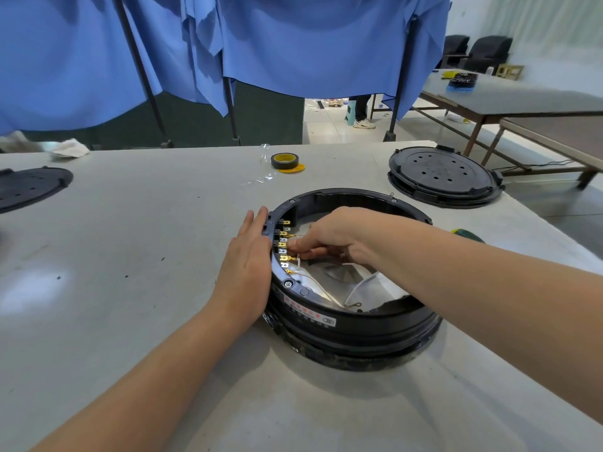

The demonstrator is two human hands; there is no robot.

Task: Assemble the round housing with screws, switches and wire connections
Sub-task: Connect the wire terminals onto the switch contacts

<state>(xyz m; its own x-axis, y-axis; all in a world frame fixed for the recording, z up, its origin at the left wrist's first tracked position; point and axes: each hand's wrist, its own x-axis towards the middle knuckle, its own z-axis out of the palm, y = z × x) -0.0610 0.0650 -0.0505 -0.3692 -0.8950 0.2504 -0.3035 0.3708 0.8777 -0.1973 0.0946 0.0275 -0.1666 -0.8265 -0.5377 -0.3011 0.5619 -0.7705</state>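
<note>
One round housing [352,308] sits on the bench [130,288], with two hands at it: left hand [249,259], right hand [332,238]. Two black round covers: one far right [443,172], one at the left edge [29,187]. One tape roll [285,160]. Brass terminals [283,246] number perhaps seven; they are small and partly hidden.

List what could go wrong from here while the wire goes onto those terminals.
1. The right hand pinches a thin white wire at a close row of brass terminals; it could land on the wrong tab.
2. The round housing is steadied only by the flat left hand against its rim, so a hard push might shift it.
3. A loose ring-lug wire could snag.
</note>
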